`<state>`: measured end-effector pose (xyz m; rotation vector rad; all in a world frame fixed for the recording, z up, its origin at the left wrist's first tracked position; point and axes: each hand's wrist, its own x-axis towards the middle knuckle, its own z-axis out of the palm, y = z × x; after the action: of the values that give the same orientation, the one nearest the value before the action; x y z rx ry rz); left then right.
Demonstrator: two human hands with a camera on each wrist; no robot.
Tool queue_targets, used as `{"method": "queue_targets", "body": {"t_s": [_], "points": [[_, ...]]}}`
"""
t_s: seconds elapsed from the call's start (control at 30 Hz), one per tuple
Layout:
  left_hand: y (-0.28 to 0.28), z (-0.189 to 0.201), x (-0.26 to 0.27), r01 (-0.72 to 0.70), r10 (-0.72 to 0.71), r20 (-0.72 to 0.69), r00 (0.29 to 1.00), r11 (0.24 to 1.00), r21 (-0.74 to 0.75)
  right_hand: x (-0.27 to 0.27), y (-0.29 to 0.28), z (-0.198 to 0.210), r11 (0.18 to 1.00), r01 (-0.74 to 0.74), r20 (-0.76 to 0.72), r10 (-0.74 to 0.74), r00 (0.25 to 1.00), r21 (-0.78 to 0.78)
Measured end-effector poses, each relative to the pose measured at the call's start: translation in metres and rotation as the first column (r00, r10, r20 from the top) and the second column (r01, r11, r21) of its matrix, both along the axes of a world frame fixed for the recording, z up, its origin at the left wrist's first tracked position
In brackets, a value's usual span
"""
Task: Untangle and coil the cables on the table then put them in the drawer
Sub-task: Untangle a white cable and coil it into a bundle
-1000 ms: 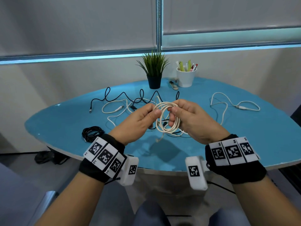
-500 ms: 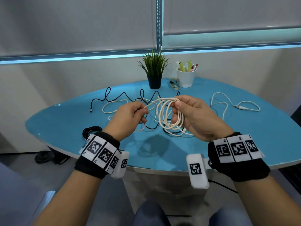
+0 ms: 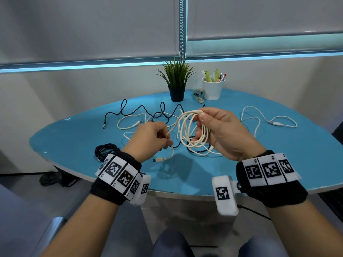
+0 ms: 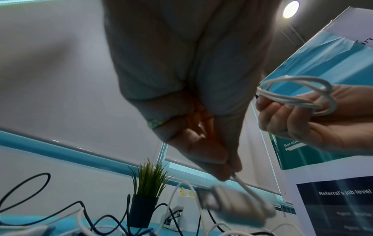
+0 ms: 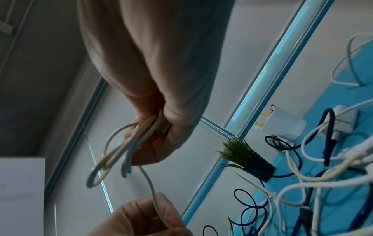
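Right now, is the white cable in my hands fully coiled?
Not fully: right hand holds the white cable in loops, left hand pinches its loose tail.

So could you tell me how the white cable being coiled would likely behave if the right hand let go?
Probably floppy: the white cable droops in uneven loops from the right hand. The loops look unbound, so they would likely spring apart. It seems light: the left hand lifts its free end with a fingertip pinch.

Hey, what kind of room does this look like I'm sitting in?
Probably an office or meeting room. There's a blue table under a window with roller blinds, a potted plant and a white pen cup at the back, and printed posters about job referrals standing to one side.
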<state>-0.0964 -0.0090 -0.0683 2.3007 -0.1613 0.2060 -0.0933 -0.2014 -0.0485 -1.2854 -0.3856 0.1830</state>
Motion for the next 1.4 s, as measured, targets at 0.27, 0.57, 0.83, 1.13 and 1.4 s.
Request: {"method": "queue_targets", "body": {"t_s": [0.27,0.57,0.83,1.13,1.4], "points": [[-0.007,-0.005,-0.002,0.058,-0.059,-0.066,0.996,0.998,-0.019,-0.005,0.007,0.001,0.999,-0.02,0.047,0.021,0.999,-0.026],[-0.013,0.006,-0.002,-0.095,0.088,-0.045,0.995,0.701,-0.707,-0.002,-0.001,0.0,0.996,0.005,-0.011,-0.006,1.0,-0.091],[-0.026,0.01,-0.003,-0.05,-0.034,-0.073,0.997,0.457,-0.888,-0.001,0.002,-0.008,0.986,-0.041,-0.015,0.039,0.999,-0.164],[-0.024,0.008,-0.008,-0.022,-0.095,-0.122,0.988,0.696,-0.718,0.004,-0.004,-0.009,0.994,0.054,-0.007,-0.055,0.998,-0.097],[-0.025,0.012,-0.013,0.098,-0.005,0.272,0.962,0.938,-0.332,0.007,-0.001,-0.014,0.98,0.143,0.007,-0.144,0.99,-0.14]]}}
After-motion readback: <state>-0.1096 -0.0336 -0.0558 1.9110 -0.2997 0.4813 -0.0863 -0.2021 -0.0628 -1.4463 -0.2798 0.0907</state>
